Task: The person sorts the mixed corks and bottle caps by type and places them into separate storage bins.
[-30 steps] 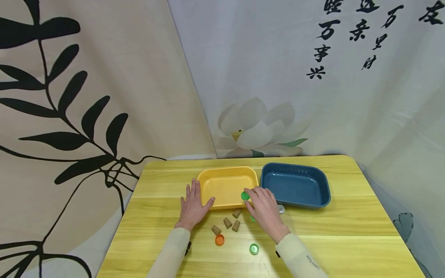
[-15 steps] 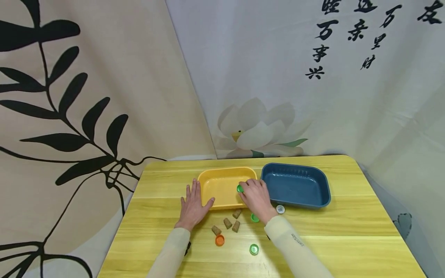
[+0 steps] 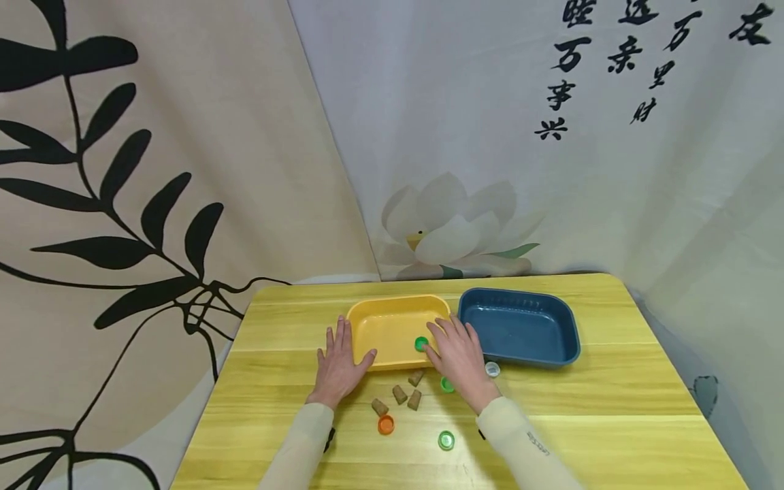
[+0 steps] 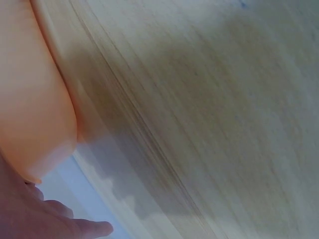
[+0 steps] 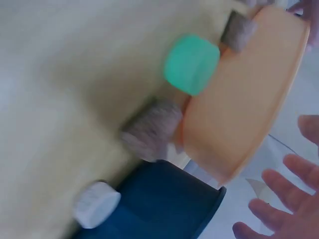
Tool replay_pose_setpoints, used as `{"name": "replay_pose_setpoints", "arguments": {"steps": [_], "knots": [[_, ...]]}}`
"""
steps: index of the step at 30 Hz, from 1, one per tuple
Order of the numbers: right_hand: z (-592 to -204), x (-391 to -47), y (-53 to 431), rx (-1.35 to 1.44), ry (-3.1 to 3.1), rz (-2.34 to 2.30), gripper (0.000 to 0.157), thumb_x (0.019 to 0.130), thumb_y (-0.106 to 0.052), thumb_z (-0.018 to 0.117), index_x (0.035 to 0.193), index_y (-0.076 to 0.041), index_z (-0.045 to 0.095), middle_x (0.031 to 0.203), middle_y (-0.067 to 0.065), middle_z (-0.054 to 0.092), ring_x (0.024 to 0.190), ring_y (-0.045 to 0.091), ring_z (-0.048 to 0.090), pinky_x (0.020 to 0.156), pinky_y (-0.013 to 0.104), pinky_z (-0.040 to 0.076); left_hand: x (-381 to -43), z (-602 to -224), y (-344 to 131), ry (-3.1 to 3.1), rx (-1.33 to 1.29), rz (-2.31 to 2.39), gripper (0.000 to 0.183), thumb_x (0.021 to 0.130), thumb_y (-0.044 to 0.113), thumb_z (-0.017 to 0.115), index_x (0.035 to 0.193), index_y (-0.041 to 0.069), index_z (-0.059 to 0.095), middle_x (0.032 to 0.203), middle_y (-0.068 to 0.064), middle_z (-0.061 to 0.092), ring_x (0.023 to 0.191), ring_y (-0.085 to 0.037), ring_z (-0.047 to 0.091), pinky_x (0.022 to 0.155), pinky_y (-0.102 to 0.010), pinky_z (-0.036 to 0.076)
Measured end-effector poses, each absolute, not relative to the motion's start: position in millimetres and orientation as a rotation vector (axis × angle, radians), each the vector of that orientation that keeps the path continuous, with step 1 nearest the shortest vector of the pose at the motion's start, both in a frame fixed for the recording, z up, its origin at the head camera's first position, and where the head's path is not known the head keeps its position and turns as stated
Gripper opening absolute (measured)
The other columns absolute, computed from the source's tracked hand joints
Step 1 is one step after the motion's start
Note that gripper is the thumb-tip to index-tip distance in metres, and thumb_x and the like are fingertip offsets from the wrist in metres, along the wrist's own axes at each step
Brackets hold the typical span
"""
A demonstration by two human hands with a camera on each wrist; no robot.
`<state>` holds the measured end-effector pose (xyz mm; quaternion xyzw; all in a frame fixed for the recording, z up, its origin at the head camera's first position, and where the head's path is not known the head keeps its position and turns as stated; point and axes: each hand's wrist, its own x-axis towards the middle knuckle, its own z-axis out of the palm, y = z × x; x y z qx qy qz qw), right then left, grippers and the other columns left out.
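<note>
A green bottle cap [image 3: 421, 344] lies in the yellow tray [image 3: 380, 364], toward its right side. My right hand [image 3: 462, 361] is over that tray's right end, fingers spread and nothing held. The right wrist view also shows those fingers [image 5: 291, 194] apart. At the tray's left side my left hand [image 3: 337, 371] rests with straight fingers, its thumb along the front rim. In front of the tray lie several corks [image 3: 400, 394], an orange cap [image 3: 386, 425] and two more green caps, one near the right wrist [image 3: 447, 385] and one nearer the front [image 3: 446, 440].
A blue tray [image 3: 520, 333] stands to the right of the yellow one. A white cap [image 3: 493, 369] lies by its front left corner. The trays stand near the back of the wooden table [image 3: 582, 429], with printed cloth hanging behind.
My right hand carried the green cap leftward over the yellow tray and let it go there. The hand has since drawn back slightly to the right. The left hand has stayed in place.
</note>
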<state>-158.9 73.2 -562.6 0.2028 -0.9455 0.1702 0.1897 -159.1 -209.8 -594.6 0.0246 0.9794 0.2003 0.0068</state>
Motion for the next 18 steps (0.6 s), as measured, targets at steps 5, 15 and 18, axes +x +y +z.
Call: {"name": "replay_pose_setpoints", "arguments": {"steps": [5,15,18], "knots": [[-568,-126,84,0.587,-2.665,0.537,0.053,0.098,-0.038,0.073,0.142,-0.012,0.062,0.149,0.013,0.057,0.143,0.042,0.045,0.109,0.064,0.041,-159,-592,-210,3.063,0.08,0.64,0.103,0.099,0.071,0.045,0.166,0.004,0.005,0.174,-0.01,-0.004,0.157,-0.044,0.002,0.114,-0.078,0.015],[-580,-72,101,0.749,-2.636,0.534,0.06,0.096,-0.046,0.072,0.144,-0.012,0.061,0.147,0.014,0.059,0.137,0.042,0.052,0.106,0.065,0.043,-161,-592,-210,3.067,0.084,0.65,0.103,0.099,0.071,0.046,0.166,0.004,0.006,0.174,-0.01,-0.003,0.157,-0.045,0.005,0.114,-0.078,0.016],[-585,-60,107,0.804,-2.645,0.492,0.062,0.098,-0.053,0.066,0.144,-0.012,0.061,0.146,0.013,0.059,0.137,0.041,0.052,0.105,0.065,0.043,-159,-593,-210,3.063,0.086,0.647,0.103,0.099,0.071,0.046,0.166,0.004,0.006,0.174,-0.01,-0.003,0.156,-0.046,0.005,0.114,-0.078,0.017]]}}
